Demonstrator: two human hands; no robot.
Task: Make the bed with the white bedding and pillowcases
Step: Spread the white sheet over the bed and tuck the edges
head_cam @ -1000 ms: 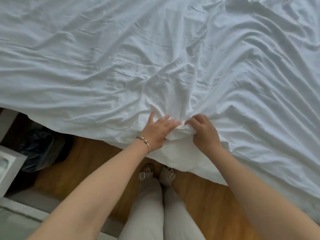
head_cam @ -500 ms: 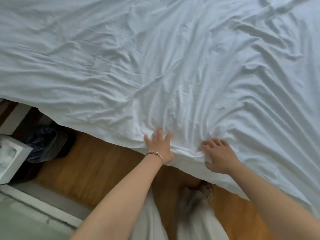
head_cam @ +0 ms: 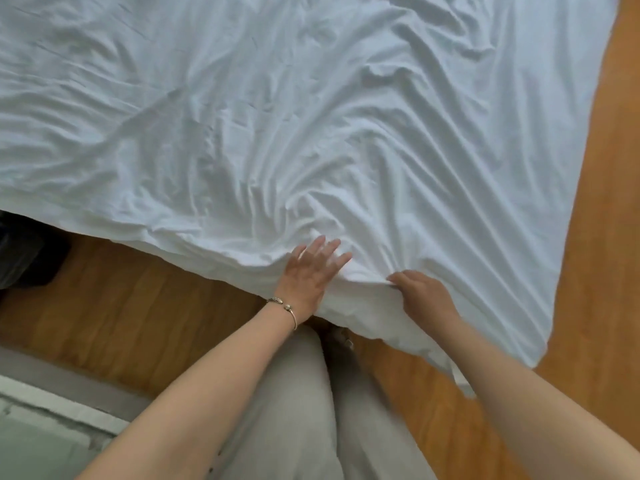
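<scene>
White sheet (head_cam: 311,116), corner lower right

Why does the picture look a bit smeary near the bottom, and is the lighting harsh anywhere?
Head view: soft, even light, no glare; the white sheet shows only gentle shadows in its wrinkles. Motion blur smears the grey trousers and the fingers of the left hand; the right hand is sharper. The wide lens bends the bed edge.
</scene>
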